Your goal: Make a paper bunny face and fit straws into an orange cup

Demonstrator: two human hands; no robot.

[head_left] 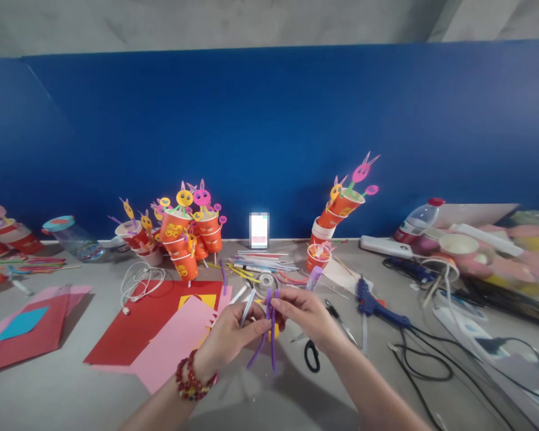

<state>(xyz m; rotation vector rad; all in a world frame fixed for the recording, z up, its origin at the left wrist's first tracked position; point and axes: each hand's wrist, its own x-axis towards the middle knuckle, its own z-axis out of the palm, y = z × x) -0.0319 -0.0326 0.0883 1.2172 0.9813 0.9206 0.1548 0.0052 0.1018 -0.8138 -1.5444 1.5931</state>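
We look down at a grey desk (63, 389) backed by a blue wall panel (269, 131), and we place everything from the sheet of red paper (130, 329) lying left of centre. Overlapping its near right corner is pink paper (170, 350). Behind the red paper stands a cluster of orange paper cups (179, 239) topped with bunny-eared faces on sticks; a white cable (139, 281) coils at its far left corner. Well to its right lie a blue glue gun (372, 305) with a black cord and, nearer us, black-handled scissors (312, 356).

Just right of the red paper, raised above the desk, our two hands meet. The left hand (227, 338) — a red bead bracelet (191, 377) on its wrist — is pinched closed around purple pipe cleaners (269, 335) and seems also to hold a pale straw (248, 306). The right hand (303, 311) pinches the same purple stems at their upper part.

We judge the pipe cleaners nearly weightless, soft and fuzzy, not slippery — thin wire inside that bends easily and keeps its bend, so hardly fragile. They are best held by fingertips near the spot being shaped. They look like slim violet strands, upper ends poking above the fingers, lower ends dangling loose and slightly curved below.
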